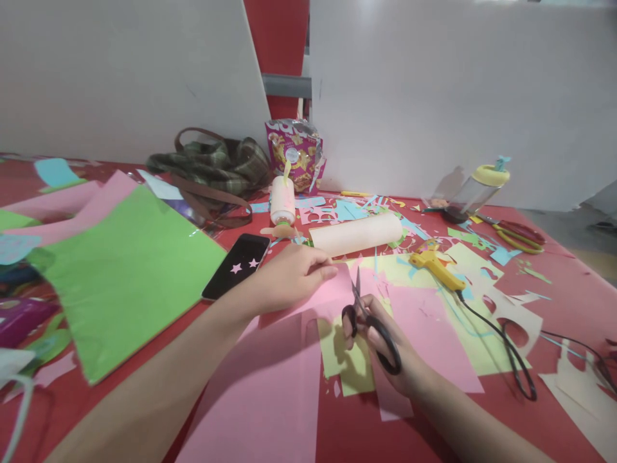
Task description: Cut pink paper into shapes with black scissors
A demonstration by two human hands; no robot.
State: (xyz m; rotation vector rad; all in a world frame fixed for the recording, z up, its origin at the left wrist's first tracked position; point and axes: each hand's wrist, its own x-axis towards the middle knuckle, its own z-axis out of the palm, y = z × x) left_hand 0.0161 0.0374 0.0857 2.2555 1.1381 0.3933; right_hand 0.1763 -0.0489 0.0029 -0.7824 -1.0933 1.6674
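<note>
My right hand (385, 347) has its fingers in the loops of a pair of black-handled scissors (357, 297), whose blades point up and away from me, slightly parted. Just left of the blades, my left hand (301, 276) pinches a piece of pink paper (332, 297) between thumb and fingers. Below it lies a long pink sheet (270, 392). Yellow paper pieces (359, 370) and another pink sheet (429, 321) lie around the scissors. Beside my left wrist rests a black phone (236, 267) with two small pink paper stars (236, 268) on it.
A yellow glue gun (438, 270) trails a black cord at right. Behind my hands lie a cream paper roll (357, 235) and a bottle (283, 199). A jar (477, 193) and red-and-yellow-handled scissors (520, 236) are at far right, green sheets (130, 276) at left, a bag (216, 161) behind.
</note>
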